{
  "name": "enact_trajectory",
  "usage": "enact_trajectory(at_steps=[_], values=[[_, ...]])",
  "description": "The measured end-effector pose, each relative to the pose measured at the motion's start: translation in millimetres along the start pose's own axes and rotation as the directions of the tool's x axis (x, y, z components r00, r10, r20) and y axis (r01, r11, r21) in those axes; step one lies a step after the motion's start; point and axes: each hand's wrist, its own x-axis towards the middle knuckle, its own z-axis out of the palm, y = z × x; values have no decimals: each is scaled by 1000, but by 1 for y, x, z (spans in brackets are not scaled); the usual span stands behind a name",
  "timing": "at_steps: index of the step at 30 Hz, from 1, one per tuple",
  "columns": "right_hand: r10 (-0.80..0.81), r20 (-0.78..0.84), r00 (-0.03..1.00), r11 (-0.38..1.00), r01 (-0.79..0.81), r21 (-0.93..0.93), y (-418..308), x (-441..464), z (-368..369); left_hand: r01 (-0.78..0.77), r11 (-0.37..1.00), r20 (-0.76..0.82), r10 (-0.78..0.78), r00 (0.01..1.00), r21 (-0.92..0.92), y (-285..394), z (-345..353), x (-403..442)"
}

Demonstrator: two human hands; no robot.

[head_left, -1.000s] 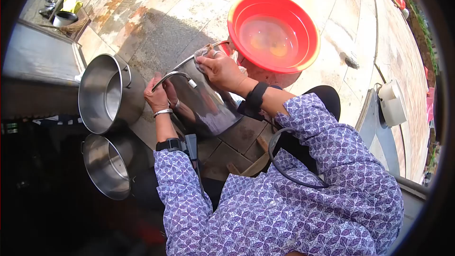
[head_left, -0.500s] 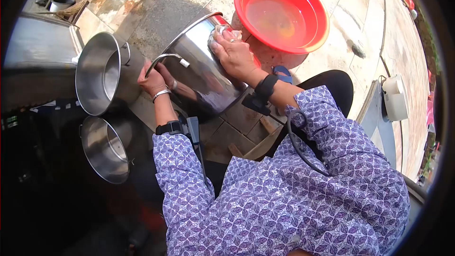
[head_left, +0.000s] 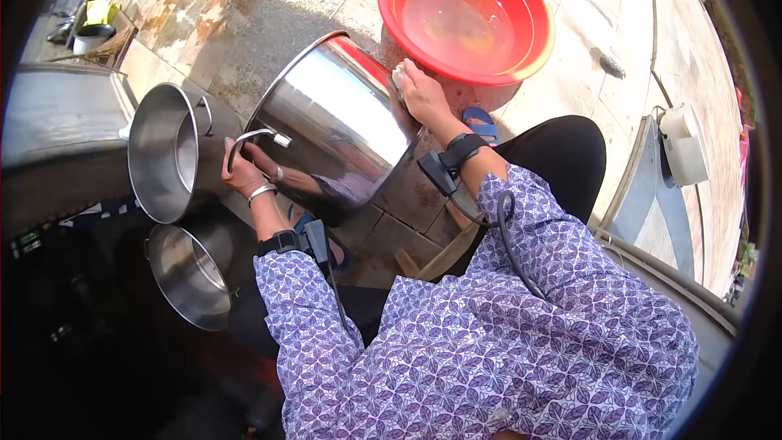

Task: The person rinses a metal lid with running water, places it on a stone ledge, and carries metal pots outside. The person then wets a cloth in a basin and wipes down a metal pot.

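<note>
A large shiny steel pot (head_left: 326, 106) is tilted in front of me, its rim toward the upper left. My left hand (head_left: 243, 169) is closed around the pot's wire handle (head_left: 259, 137). A pale crumpled cloth (head_left: 398, 77) is under my right hand (head_left: 425, 98), pressed to the far right side of the pot. The cloth is mostly covered by the fingers. Just beyond that hand stands a red basin (head_left: 529, 33) with cloudy water in it.
Two more steel pots, a larger one (head_left: 151, 155) and a smaller one (head_left: 183, 293), lie on their sides at the left. Stone paving (head_left: 314, 0) surrounds the work. A white container (head_left: 684, 143) stands at the right. My blue sandal (head_left: 481, 124) shows near the basin.
My right hand has slid with the cloth from the pot's upper face to its far right side. My left hand stays on the handle; the pot has turned slightly.
</note>
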Motion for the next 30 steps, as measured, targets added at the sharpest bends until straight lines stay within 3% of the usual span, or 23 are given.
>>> enact_trajectory(at_steps=[1,3,5,8,9,10,11,12,13,14,15,17,18,19,21,22,23,25,26,27,28,30], values=[[-52,26,998,995,54,-89,-20,-1,3,29,999,7,-29,1000,-31,0,1,1],[-360,90,929,859,368,-356,-70,-14,24,64,996,11,-64,998,-68,-4,5,3],[-603,184,776,708,628,-322,-109,-25,38,-24,999,50,22,999,40,-12,2,6],[-687,217,693,638,719,-275,-103,0,45,68,996,38,-66,997,-58,-17,-1,10],[-595,175,785,738,619,-269,-99,19,45,128,986,45,-124,991,-107,-28,-4,12],[-496,143,856,836,516,-186,-84,41,42,89,985,0,-90,996,-150,-45,-5,16],[-303,233,924,938,332,-96,-61,68,39,81,986,-6,-83,997,-149,-42,-8,15],[-114,356,928,983,157,-96,-46,83,33,127,975,-24,-134,991,-182,-36,-9,11],[-88,405,910,991,122,-58,-36,91,26,175,960,-37,-187,982,-218,-32,-11,10],[-40,343,939,999,45,-6,-6,99,43,102,984,-41,-109,993,-146,-37,-16,11],[-50,340,939,999,53,0,-8,100,39,176,980,-18,-179,984,-89,-39,-21,14],[40,337,941,990,-83,114,-18,88,40,241,965,41,-238,970,-107,-46,-32,16],[102,277,955,958,-169,233,-21,83,44,227,942,125,-201,972,-248,-48,-38,17],[100,287,953,955,-173,241,-23,82,45,239,946,342,-155,927,-219,-46,-53,22],[67,181,981,989,-90,121,-23,84,43,173,980,491,-104,865,-98,-30,-67,22],[80,140,987,991,-94,94,-25,83,43,-211,966,448,124,885,149,-12,-63,22],[81,143,986,991,-96,97,-31,81,43,-211,965,448,122,886,154,14,-53,21],[147,104,984,989,-147,-1,-51,70,45,-433,796,601,112,792,423,56,-26,19],[143,117,983,990,-144,3,-58,63,50,-473,764,603,141,786,439,57,-14,16],[41,168,985,999,-45,22,-64,58,53,-520,730,609,180,773,444,57,1,20],[-56,214,975,998,49,40,-75,50,51,-426,843,582,174,795,330,63,17,22],[-280,309,909,955,297,-9,-101,23,56,-487,706,539,176,824,514,73,33,7]])
